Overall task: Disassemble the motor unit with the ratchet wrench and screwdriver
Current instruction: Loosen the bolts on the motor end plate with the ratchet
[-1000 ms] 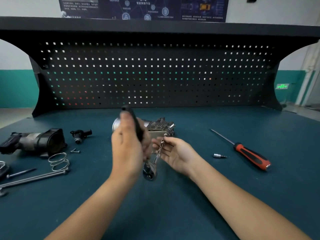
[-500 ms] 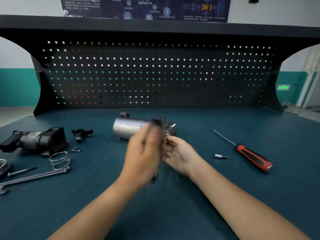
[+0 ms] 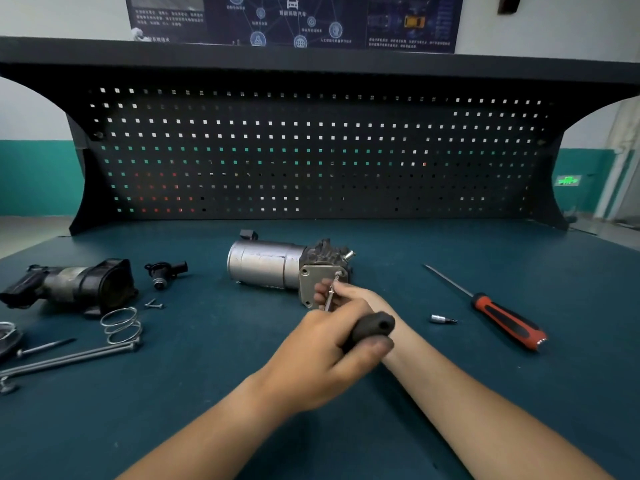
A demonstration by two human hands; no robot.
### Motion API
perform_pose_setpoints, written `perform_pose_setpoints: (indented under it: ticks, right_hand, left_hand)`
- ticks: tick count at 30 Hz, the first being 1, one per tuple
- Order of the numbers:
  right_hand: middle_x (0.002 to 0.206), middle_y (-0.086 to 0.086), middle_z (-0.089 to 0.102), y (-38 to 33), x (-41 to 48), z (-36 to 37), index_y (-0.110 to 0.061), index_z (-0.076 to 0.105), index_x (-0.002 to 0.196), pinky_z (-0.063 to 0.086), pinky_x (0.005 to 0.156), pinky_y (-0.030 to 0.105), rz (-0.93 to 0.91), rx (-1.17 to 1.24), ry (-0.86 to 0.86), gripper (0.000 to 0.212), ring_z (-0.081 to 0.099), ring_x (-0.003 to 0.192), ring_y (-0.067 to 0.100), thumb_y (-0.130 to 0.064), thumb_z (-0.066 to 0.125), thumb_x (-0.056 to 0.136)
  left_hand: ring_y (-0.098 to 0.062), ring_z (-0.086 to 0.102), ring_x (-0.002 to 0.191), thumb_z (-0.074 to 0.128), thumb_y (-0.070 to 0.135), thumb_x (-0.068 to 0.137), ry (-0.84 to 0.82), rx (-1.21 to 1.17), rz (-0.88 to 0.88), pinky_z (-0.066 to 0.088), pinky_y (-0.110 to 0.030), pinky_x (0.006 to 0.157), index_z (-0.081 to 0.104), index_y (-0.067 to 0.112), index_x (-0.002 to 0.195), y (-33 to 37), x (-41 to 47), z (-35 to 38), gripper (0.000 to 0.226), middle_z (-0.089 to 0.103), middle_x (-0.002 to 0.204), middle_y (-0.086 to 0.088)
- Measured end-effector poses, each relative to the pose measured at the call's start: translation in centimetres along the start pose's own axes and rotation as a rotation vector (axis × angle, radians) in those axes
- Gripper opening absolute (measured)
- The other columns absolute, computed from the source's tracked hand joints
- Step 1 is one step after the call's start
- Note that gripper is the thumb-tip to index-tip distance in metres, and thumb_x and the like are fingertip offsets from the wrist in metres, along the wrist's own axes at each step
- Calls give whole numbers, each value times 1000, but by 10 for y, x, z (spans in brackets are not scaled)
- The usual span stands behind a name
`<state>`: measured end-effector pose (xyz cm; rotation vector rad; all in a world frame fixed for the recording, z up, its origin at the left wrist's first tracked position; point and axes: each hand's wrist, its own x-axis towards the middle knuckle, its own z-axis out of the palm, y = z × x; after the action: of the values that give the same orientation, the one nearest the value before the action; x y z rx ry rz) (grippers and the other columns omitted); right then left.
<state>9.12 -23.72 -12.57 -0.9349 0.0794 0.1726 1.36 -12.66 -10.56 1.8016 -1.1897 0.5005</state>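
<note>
At the middle of the table (image 3: 519, 393) the one motor unit (image 3: 266, 268) lies long axis left to right, silver can pointing left. The left hand (image 3: 318, 355) wraps its fingers round the ratchet wrench (image 3: 372, 329) handle, and the right hand (image 3: 353, 296) pinches the wrench's thin shaft at the cover-plate bolt. One screwdriver (image 3: 502, 313) lies toward the right edge, tip aimed far-left, with one loose bit (image 3: 441, 319) beside it; the poster (image 3: 294, 19) writing is too small to read.
</note>
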Motion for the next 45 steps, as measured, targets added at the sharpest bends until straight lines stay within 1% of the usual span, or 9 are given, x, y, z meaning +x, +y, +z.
perform_pose_setpoints:
  ticks: [5,8,10,13,17,22,31,40,45]
  right_hand:
    - [66,6,69,-3,-4,1,-3,59,84,53,48,19,-8,16,0,21,67,56,12,-7,42,97]
    - [66,5,67,-6,-5,5,-4,57,81,53,49,18,-34,-24,26,20,65,50,10,-5,43,96]
    - [66,4,67,-6,-4,6,-5,56,81,52,49,16,-53,-64,62,16,64,48,7,-5,47,95]
    - [57,1,68,-6,-1,5,-6,57,83,51,48,16,-81,-109,127,8,64,49,8,-8,57,90]
    - [74,9,67,-8,2,2,-6,58,81,55,69,26,-33,-66,96,17,62,71,20,-16,53,94]
    - [55,1,68,-10,3,-3,-7,57,83,51,61,22,-39,-115,75,20,65,52,9,-6,42,96]
    - [62,4,71,-10,8,-6,-8,58,81,49,58,21,-23,-124,122,18,65,64,12,-24,57,91]
    - [59,1,70,-16,17,-5,-10,58,79,47,48,18,-15,-86,157,31,65,53,10,-33,47,96]
    - [56,-1,69,-18,22,-8,-10,58,79,47,54,20,-10,-144,151,29,64,49,8,-29,45,97]
  left_hand:
    - [5,32,46,45,33,83,-75,31,33,21,-10,47,44,25,71,3,2,-2,14,38,49,20]
    - [-9,33,48,44,37,83,-187,167,102,30,-25,46,58,-3,76,-1,6,-2,42,48,50,10]
    - [-24,49,51,42,43,82,-261,275,163,38,-32,46,63,-5,79,-5,7,0,52,60,57,-12]
    - [-26,55,53,41,45,81,-290,296,181,42,-31,48,65,-3,78,-7,8,1,53,65,62,-12]
    - [5,32,45,42,30,79,53,66,69,30,-14,46,57,18,73,-11,11,-2,20,37,47,8]
    - [1,32,33,36,48,76,464,-312,-219,28,-12,35,42,18,58,-6,11,-1,36,40,39,3]
    - [-8,17,27,24,51,94,924,-940,-464,19,-12,35,39,17,55,-9,26,-27,54,22,35,7]
    - [-5,15,22,25,54,89,635,-915,-403,15,-10,34,42,20,47,-9,22,-41,57,22,32,8]
    - [-2,28,39,44,35,72,49,-49,-75,24,-9,43,45,15,59,-6,9,-33,24,36,45,-1]
